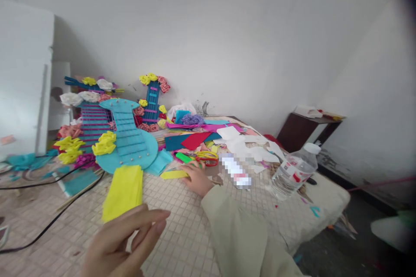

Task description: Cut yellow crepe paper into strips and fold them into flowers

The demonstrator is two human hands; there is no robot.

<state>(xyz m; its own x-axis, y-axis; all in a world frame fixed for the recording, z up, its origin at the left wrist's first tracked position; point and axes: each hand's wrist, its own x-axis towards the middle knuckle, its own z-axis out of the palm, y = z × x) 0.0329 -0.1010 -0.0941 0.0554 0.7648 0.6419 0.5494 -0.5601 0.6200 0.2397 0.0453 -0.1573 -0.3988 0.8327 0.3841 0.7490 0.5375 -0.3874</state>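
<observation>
My left hand (130, 240) is raised over the table's front, thumb and forefinger pinched close with nothing visible between the tips. Beyond it a folded yellow crepe paper piece (123, 190) lies flat. My right hand (197, 179), in a light sleeve, rests farther back with its fingers bent over the end of a bright green tube (183, 157). Part of the tube is hidden by the fingers. A narrow yellow paper strip (173, 175) reaches to the thumb side of this hand. Scissors (208, 159) with red and yellow handles lie just behind.
A blue guitar-shaped board (128, 136) with paper flowers leans at left. Coloured sheets (196, 139) and white scraps (240, 145) cover the back. A water bottle (294, 173) stands at right. Black cable (53, 220) crosses the left side. A blurred-out object (235, 171) lies right of centre.
</observation>
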